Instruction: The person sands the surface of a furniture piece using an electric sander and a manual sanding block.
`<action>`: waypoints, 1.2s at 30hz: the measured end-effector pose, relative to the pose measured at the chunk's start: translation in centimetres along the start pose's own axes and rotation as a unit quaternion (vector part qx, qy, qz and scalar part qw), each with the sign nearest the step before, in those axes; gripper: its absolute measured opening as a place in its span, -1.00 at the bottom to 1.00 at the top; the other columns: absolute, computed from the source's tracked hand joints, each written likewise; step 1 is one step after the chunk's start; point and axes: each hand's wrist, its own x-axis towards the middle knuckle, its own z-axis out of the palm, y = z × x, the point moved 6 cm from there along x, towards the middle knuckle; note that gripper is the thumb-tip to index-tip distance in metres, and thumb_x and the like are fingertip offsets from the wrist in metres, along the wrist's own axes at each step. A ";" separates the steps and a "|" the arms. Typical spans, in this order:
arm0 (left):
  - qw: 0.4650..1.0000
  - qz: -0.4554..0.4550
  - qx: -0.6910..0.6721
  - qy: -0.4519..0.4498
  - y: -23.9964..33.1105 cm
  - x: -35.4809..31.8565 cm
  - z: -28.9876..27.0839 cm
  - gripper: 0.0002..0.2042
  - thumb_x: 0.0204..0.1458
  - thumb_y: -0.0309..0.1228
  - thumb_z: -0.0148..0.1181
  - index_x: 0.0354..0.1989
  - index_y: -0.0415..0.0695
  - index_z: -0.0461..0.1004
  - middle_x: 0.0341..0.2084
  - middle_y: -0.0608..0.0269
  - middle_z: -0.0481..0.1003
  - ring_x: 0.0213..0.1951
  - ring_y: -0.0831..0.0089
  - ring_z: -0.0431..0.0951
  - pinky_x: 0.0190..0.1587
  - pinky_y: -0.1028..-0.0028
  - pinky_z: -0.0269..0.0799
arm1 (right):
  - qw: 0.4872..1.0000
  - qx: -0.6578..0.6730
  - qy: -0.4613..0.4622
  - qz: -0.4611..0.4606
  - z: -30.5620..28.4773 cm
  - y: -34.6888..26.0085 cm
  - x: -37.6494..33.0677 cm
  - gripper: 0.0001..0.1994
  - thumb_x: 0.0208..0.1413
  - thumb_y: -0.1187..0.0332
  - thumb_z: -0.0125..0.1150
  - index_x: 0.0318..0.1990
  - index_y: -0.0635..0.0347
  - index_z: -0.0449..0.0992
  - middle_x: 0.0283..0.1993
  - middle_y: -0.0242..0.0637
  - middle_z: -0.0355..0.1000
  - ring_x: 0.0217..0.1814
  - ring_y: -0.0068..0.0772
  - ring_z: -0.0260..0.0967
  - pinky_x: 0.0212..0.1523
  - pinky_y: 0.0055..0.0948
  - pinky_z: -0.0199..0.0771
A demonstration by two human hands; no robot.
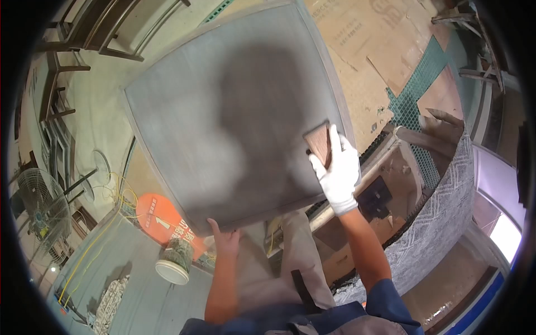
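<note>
Brown and wedge-like in outline, a small block (319, 144) lies against the face of a large grey panel (178, 123), close to the panel's right edge. The right hand (339, 170), in a white glove, pinches the block between thumb and fingers at its sides. No lettering can be made out on either the block or the panel, whose middle is darkened by a soft shadow (262, 106) of a head and shoulders. At the panel's near edge is the bare left hand (226, 240), thumb raised beside the rim; its fingers are partly hidden, so I cannot tell whether they close on the panel.

Left of that hand, an orange board (153, 215) carries large pale printing, including one bold figure. Just in front of it sits a tub (175, 258) with a whitish rim and a greenish, mottled side. Beyond the panel's right side, brown cardboard (357, 50) shows faint dark print and a rounded emblem near the top, too blurred to read surely. Green mesh (421, 89) crosses the cardboard, and grey patterned fabric (441, 223) curves below. A wire-caged fan (42, 209) stands far left.
</note>
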 end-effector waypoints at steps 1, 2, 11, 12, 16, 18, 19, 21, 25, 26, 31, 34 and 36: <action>1.000 0.003 -0.005 -0.011 0.4 0.1 1.4 -0.19 0.34 -0.04 0.21 0.60 -0.08 -0.07 0.52 0.15 0.17 0.44 0.16 0.27 0.54 0.06 0.09 | 1.000 0.013 -0.005 0.009 0.2 0.3 -0.6 -0.14 0.05 0.16 0.50 0.50 0.22 0.25 0.15 0.08 0.43 0.05 0.15 0.40 0.12 -0.02 0.42; 0.997 -0.023 -0.080 -0.002 0.7 0.2 2.6 -0.16 0.26 0.07 0.25 0.57 -0.06 0.03 0.50 0.16 0.20 0.46 0.13 0.22 0.55 0.00 0.08 | 1.000 0.004 -0.015 0.007 0.0 0.4 -0.9 -0.14 0.03 0.21 0.52 0.48 0.25 0.27 0.09 0.11 0.44 0.00 0.18 0.42 0.07 -0.02 0.45; 0.998 0.023 0.055 0.012 12.5 5.1 0.7 -0.19 0.26 0.11 0.26 0.49 -0.22 0.18 0.44 0.06 0.28 0.43 0.12 0.28 0.50 0.12 0.19 | 0.998 -0.010 -0.022 0.050 1.1 -3.1 -2.2 -0.16 0.04 0.16 0.48 0.49 0.13 0.29 0.25 0.20 0.41 0.17 0.27 0.40 0.22 0.07 0.40; 0.976 0.087 0.168 0.108 16.6 5.6 -2.6 -0.20 0.30 0.06 0.24 0.49 -0.28 0.16 0.46 0.00 0.25 0.44 0.07 0.26 0.51 0.15 0.16 | 0.997 0.014 -0.027 0.076 1.7 -4.3 -2.4 -0.15 0.04 0.17 0.48 0.51 0.11 0.28 0.28 0.21 0.39 0.19 0.28 0.39 0.24 0.07 0.39; 0.576 0.467 0.626 0.242 20.0 3.8 9.2 -0.26 0.38 -0.09 0.15 0.52 -0.38 0.08 0.54 -0.21 0.06 0.53 -0.09 0.07 0.54 0.09 -0.02 | 0.988 0.009 -0.051 0.146 2.9 -4.3 -7.5 -0.05 -0.12 0.24 0.61 0.50 0.11 0.29 0.40 0.19 0.30 0.28 0.27 0.37 0.29 0.06 0.37; 0.499 0.524 0.680 0.118 20.0 5.9 19.4 -0.29 0.38 -0.13 0.12 0.54 -0.30 0.08 0.55 -0.23 0.02 0.55 -0.14 0.01 0.55 0.02 -0.08 | 0.986 0.024 -0.050 0.157 4.2 -4.3 -7.9 -0.03 -0.20 0.32 0.64 0.46 0.20 0.31 0.41 0.19 0.29 0.27 0.27 0.38 0.27 0.04 0.40; 0.492 0.530 0.688 0.063 19.8 8.3 24.2 -0.31 0.37 -0.15 0.11 0.56 -0.24 0.08 0.56 -0.20 0.03 0.55 -0.17 0.00 0.55 -0.01 -0.09 | 0.987 0.007 -0.041 0.158 5.1 -4.1 -6.3 -0.05 -0.13 0.26 0.61 0.48 0.22 0.27 0.41 0.18 0.29 0.26 0.25 0.39 0.27 0.02 0.41; 0.387 0.555 0.721 0.147 20.6 14.9 29.5 -0.32 0.39 -0.06 0.02 0.57 -0.18 0.09 0.56 -0.08 0.08 0.54 -0.12 0.05 0.54 -0.06 -0.07 | 0.995 -0.042 0.023 0.085 4.8 -6.3 2.0 -0.14 0.09 0.18 0.47 0.52 0.20 0.19 0.41 0.17 0.29 0.19 0.21 0.41 0.23 0.01 0.42; 0.358 0.591 0.702 0.173 20.8 17.3 38.2 -0.33 0.40 0.02 -0.05 0.56 -0.11 0.12 0.56 0.04 0.12 0.53 -0.01 0.11 0.53 -0.07 -0.07 | 0.991 -0.083 0.021 0.102 4.3 -6.2 15.4 -0.20 0.17 0.09 0.39 0.49 0.25 0.22 0.34 0.17 0.35 0.04 0.18 0.41 0.17 -0.05 0.43; 0.354 0.592 0.696 0.199 20.8 17.1 39.0 -0.34 0.40 0.02 -0.05 0.55 -0.10 0.13 0.55 0.05 0.12 0.53 0.01 0.11 0.54 -0.07 -0.07 | 0.992 -0.093 0.037 0.081 4.2 -6.2 13.1 -0.20 0.17 0.10 0.38 0.49 0.24 0.22 0.35 0.18 0.34 0.04 0.18 0.41 0.14 -0.04 0.44; 0.360 0.593 0.690 0.207 20.7 16.8 38.3 -0.38 0.42 0.01 -0.05 0.54 -0.05 0.16 0.54 0.15 0.17 0.51 0.03 0.17 0.52 -0.06 0.00 | 0.996 -0.031 -0.017 0.085 4.6 -5.6 1.1 -0.18 0.15 0.08 0.37 0.48 0.28 0.22 0.37 0.18 0.31 -0.03 0.19 0.44 0.05 -0.01 0.48; 0.378 0.579 0.694 0.202 21.8 15.9 39.1 -0.38 0.42 -0.02 -0.06 0.56 -0.05 0.13 0.56 0.15 0.13 0.52 0.03 0.14 0.53 -0.05 -0.05 | 0.992 -0.111 0.050 0.043 4.4 -6.7 15.0 -0.25 0.16 0.10 0.36 0.41 0.34 0.27 0.21 0.16 0.38 -0.02 0.20 0.43 0.03 0.00 0.45; 0.373 0.569 0.707 0.192 21.5 15.7 39.5 -0.38 0.42 -0.09 -0.06 0.58 -0.07 0.08 0.58 0.13 0.07 0.54 0.02 0.09 0.55 -0.04 -0.11 | 0.989 -0.091 0.114 -0.004 4.9 -6.8 25.2 -0.27 0.15 0.09 0.38 0.36 0.36 0.33 0.14 0.16 0.41 -0.03 0.17 0.41 0.01 0.00 0.45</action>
